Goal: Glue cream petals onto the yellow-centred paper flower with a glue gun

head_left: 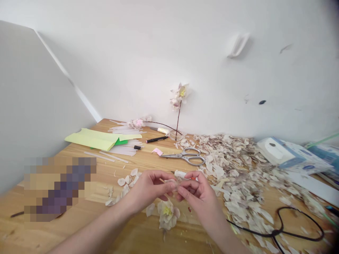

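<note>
My left hand (155, 186) is closed, thumb and fingers pinching a small pale petal (173, 181). On its other side my right hand (195, 191) is closed too, its fingertips meeting the left ones at the petal, which they partly hide. Just below the hands lies a pale flower (168, 213) with a yellow centre. A white tube (180, 174) shows partly behind the right fingers. Loose single petals (127, 180) are scattered beside my left wrist. Silver scissors (185, 156) rest beyond the hands, blades toward the left.
A large heap of dried petals (230, 151) spreads across the right side. Behind stand an upright flower stem (178, 120) and a black marker (156, 139). Yellow paper (92, 139) covers white sticks at left. A tissue box (291, 155) and a black cord (275, 233) are at right.
</note>
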The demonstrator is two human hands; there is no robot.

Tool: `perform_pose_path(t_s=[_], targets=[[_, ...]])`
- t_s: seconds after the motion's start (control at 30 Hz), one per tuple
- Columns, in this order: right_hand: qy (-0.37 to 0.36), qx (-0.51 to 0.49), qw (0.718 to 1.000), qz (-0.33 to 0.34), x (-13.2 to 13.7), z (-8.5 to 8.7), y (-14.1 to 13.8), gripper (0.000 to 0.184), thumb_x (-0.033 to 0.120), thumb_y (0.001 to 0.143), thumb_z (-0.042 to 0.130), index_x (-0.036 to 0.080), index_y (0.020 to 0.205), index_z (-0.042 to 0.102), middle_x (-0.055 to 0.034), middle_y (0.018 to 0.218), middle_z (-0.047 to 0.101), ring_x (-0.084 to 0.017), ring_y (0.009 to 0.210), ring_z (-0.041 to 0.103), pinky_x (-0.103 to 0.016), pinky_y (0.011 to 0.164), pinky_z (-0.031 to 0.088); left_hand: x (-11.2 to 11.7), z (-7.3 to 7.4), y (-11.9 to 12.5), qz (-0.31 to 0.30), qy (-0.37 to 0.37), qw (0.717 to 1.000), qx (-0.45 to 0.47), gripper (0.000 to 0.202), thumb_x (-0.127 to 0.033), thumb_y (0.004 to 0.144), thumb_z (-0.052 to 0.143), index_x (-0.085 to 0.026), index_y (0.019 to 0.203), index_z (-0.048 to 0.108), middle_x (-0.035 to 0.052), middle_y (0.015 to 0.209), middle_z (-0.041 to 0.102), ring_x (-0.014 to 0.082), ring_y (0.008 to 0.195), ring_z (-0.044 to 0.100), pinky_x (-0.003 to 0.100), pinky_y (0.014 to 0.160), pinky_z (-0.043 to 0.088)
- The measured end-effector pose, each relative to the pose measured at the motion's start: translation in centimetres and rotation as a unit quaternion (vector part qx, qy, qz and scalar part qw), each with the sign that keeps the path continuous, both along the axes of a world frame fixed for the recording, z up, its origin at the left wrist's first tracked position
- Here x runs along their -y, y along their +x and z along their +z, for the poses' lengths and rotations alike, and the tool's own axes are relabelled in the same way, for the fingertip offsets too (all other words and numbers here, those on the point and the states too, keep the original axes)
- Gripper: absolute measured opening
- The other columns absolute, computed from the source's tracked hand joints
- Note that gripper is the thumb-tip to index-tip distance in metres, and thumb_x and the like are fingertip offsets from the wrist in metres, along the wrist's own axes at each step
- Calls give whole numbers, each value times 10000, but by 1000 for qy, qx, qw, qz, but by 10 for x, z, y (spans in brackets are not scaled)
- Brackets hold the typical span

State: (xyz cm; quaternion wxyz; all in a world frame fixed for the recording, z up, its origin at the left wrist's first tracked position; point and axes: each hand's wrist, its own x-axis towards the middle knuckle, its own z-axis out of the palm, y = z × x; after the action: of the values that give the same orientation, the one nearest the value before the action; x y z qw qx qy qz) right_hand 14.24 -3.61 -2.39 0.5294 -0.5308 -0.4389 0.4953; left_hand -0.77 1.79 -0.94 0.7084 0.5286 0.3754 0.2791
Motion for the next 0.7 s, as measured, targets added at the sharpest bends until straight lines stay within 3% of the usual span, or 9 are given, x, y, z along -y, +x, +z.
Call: perform_pose_path(t_s=[0.17,0.23,0.3,0.33,0.4,0.47,0.57,0.7], targets=[[-14,81,996,21,10,0,18,187,358,760,600,251,811,456,33,701,626,-163,656,599,-279,639,455,-2,1,-4,12,-13,1000,-13,194,-341,662,697,-167,746,720,35,685,706,150,687,656,208,569,507],[-57,187,975,108,19,-2,42,152,359,768,594,240,728,508,39,618,590,-154,591,555,-251,561,417,-4,2,-5,37,-21,999,-10,197,-343,652,707,-165,736,719,35,706,702,155,701,658,208,561,514],[-131,282,927,211,27,-6,69,170,389,737,626,233,708,566,34,571,592,-151,529,526,-238,487,366,-6,2,-6,55,-27,998,-4,199,-344,646,714,-166,733,716,35,735,700,160,724,661,207,561,520],[-144,323,913,204,29,-10,82,190,407,737,619,230,681,574,32,544,586,-155,520,524,-239,483,353,-7,2,-6,62,-30,998,-1,198,-343,643,717,-168,736,715,34,746,700,162,735,663,206,563,522],[-130,411,899,81,28,-19,101,223,436,683,654,229,653,576,20,571,588,-171,549,524,-252,512,353,-8,1,-6,70,-38,997,10,198,-338,640,722,-172,746,713,32,753,700,166,747,668,209,570,527],[-92,424,901,-7,22,-30,107,278,436,617,704,235,783,610,10,655,608,-195,596,539,-279,566,384,-8,0,-5,72,-49,996,26,201,-328,636,727,-175,765,711,31,752,704,169,746,673,215,578,533],[-28,365,930,-13,7,-45,99,434,385,540,754,235,932,643,-19,826,640,-246,757,570,-334,709,422,-8,-1,-4,74,-61,994,42,214,-305,628,736,-174,795,709,35,772,714,179,763,679,217,578,538],[-21,355,934,-41,-5,-58,81,225,380,594,702,214,747,699,-42,799,658,-287,824,571,-386,783,413,-10,0,-6,81,-63,993,52,226,-292,614,750,-178,803,703,39,803,725,184,778,682,205,553,532]])
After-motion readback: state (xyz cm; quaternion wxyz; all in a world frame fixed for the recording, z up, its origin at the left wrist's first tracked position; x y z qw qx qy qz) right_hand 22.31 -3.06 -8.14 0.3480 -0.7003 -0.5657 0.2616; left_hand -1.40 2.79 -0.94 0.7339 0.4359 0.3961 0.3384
